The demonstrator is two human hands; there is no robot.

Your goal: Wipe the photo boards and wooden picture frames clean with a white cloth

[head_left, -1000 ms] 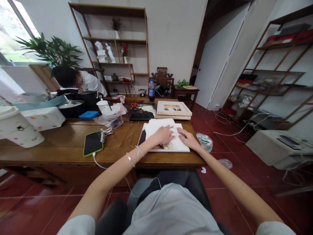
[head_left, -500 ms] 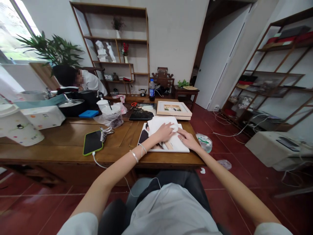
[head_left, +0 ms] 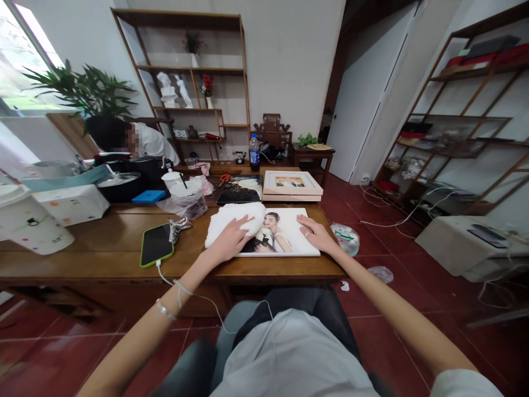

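Fingers [head_left: 244,224] of the left hand [head_left: 228,242] spread palm-down on a white cloth [head_left: 225,218], arm stretched forward. Just right of it lies a photo print [head_left: 289,234], partly under the cloth. The right hand [head_left: 316,236] rests flat, fingers open, on the print's right edge. A phone [head_left: 156,244] sits left of the left hand on the surface [head_left: 103,231].
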